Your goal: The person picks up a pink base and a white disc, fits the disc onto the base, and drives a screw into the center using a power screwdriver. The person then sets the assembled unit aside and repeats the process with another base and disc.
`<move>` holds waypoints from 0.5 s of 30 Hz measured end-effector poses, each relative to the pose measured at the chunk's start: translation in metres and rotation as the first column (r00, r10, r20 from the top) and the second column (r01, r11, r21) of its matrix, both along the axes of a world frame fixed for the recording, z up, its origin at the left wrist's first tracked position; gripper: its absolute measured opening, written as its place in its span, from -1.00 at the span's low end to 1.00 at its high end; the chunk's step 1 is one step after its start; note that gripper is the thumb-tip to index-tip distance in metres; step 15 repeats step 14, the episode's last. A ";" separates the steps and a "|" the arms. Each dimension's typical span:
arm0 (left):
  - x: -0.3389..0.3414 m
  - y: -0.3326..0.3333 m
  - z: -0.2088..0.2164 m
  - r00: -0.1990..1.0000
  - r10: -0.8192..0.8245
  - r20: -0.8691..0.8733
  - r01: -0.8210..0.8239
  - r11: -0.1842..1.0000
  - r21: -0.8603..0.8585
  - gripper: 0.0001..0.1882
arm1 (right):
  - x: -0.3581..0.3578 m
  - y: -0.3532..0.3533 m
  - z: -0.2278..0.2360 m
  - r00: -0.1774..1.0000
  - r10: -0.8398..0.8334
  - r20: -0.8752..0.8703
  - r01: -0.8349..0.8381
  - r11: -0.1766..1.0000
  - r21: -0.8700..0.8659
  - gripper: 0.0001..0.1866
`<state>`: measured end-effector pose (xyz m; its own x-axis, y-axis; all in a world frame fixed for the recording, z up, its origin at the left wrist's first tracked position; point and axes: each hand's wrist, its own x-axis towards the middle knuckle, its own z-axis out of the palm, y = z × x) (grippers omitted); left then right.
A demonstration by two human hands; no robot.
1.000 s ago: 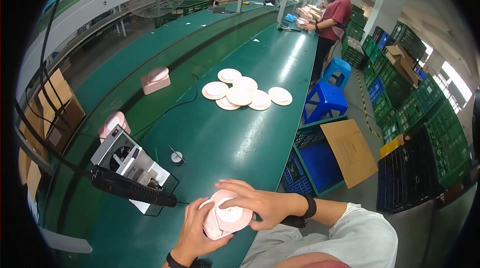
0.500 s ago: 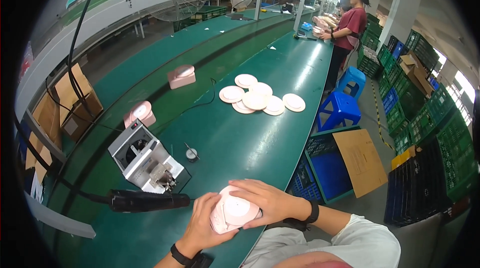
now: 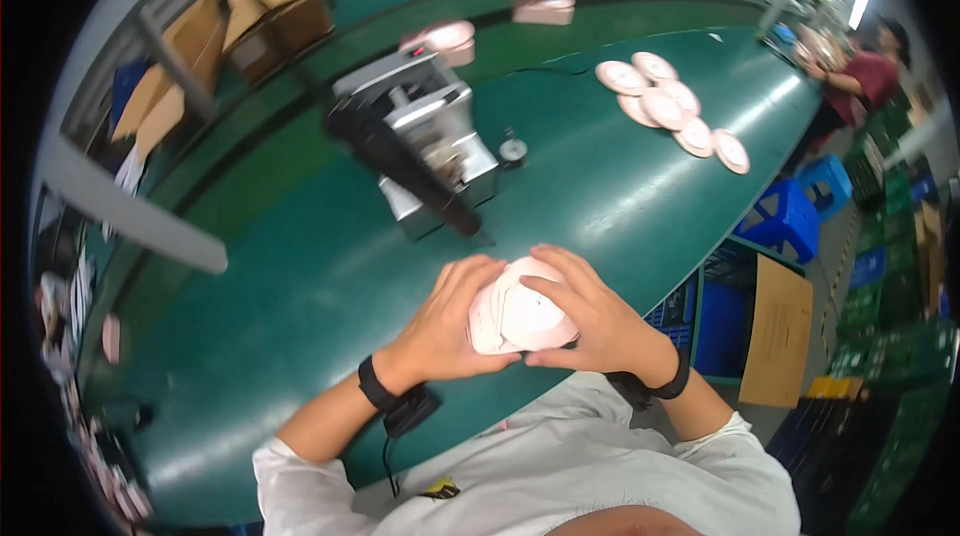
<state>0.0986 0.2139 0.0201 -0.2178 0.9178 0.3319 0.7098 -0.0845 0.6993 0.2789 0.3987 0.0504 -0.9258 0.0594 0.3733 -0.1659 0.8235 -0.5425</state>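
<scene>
A pale pink plastic housing with a round white-pink cover (image 3: 530, 314) is held just above the green bench. My left hand (image 3: 445, 324) wraps its left side, fingers on top and thumb at the near edge. From the other side my right hand (image 3: 605, 326) grips it, with fingers over the round cover. Beyond my hands hangs a black, stick-shaped electric screwdriver (image 3: 405, 171), its tip down and its body blurred. Behind it stands a grey screw feeder (image 3: 440, 121). A small round pot (image 3: 513, 153) sits beside the feeder.
Several pale pink discs (image 3: 665, 108) lie on the bench (image 3: 600, 206) at the far right. Pink housings (image 3: 545, 8) rest along the sunken belt behind. Cardboard boxes (image 3: 275, 21) stand far left. Blue stools (image 3: 785, 221) and a crate are right of the bench; a co-worker (image 3: 865, 81) stands farther off.
My view has swung left, so the feeder, discs and stools appear shifted right. Both hands keep hold of the pink housing. The screwdriver now hangs at a steeper slant across the feeder.
</scene>
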 end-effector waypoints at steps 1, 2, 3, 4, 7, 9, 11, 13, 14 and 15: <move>-0.011 0.001 -0.014 0.999 0.032 0.029 -0.031 0.999 -0.016 0.10 | -0.024 0.005 -0.019 0.998 0.044 -0.045 -0.044 0.999 0.018 -0.13; -0.009 -0.006 -0.014 0.999 0.037 0.018 -0.037 0.999 0.008 0.08 | -0.026 0.001 -0.020 0.996 0.086 -0.029 -0.086 0.996 0.007 -0.13; -0.007 -0.014 -0.015 0.996 0.076 0.034 -0.076 0.997 -0.002 0.08 | -0.028 -0.002 -0.019 0.997 0.071 -0.039 -0.072 0.997 -0.014 -0.16; -0.009 -0.024 -0.014 0.994 0.100 0.032 -0.100 0.995 0.004 0.08 | -0.029 -0.007 -0.017 0.998 0.047 -0.053 -0.049 0.998 -0.034 -0.20; -0.011 -0.044 -0.014 0.988 0.152 0.022 -0.152 0.988 0.018 0.08 | -0.020 -0.003 -0.010 0.999 0.006 -0.046 -0.008 0.999 -0.045 -0.28; -0.011 -0.049 -0.015 0.985 0.171 0.022 -0.171 0.985 0.025 0.11 | -0.009 0.011 -0.005 0.997 -0.072 -0.013 0.071 0.997 -0.013 -0.36; -0.012 -0.053 -0.013 0.984 0.176 0.024 -0.177 0.984 0.035 0.12 | -0.013 0.014 -0.009 0.995 -0.095 -0.034 0.095 0.995 -0.012 -0.39; -0.015 -0.054 0.011 0.980 0.180 -0.085 -0.151 0.949 0.278 0.06 | -0.019 0.028 -0.016 0.985 -0.152 -0.082 0.153 0.988 0.006 -0.44; -0.015 -0.057 0.029 0.970 0.201 -0.136 -0.133 0.909 0.396 0.03 | -0.015 0.034 -0.022 0.987 -0.150 -0.052 0.148 0.988 -0.031 -0.42; -0.015 -0.057 0.029 0.970 0.201 -0.136 -0.133 0.909 0.396 0.03 | -0.015 0.034 -0.022 0.987 -0.150 -0.052 0.148 0.988 -0.031 -0.42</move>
